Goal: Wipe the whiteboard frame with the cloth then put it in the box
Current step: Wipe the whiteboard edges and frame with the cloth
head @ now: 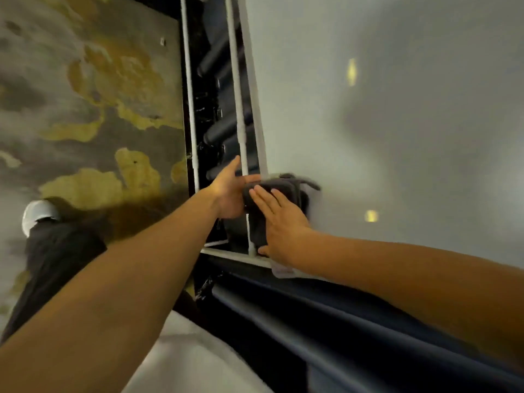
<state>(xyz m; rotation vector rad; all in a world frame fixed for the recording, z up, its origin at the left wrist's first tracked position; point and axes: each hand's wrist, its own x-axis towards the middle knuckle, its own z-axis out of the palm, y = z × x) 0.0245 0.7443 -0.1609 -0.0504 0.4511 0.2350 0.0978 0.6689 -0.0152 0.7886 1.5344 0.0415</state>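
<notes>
A white whiteboard (pixel 397 123) fills the right of the head view, and its pale frame edge (pixel 255 95) runs down its left side. A dark grey cloth (pixel 286 188) is folded over that edge near the lower left corner. My right hand (pixel 280 222) lies flat on the cloth, fingers spread, pressing it against the board. My left hand (pixel 229 194) reaches in from the left and grips the frame edge and the cloth's left side, thumb raised. No box is in view.
Behind the board, white stand bars (pixel 188 109) and dark tubes (pixel 221 131) show in a black gap. A worn grey and yellow floor (pixel 85 109) lies left, with my dark trouser leg and white shoe (pixel 39 214). A dark blue curtain (pixel 340 321) hangs below.
</notes>
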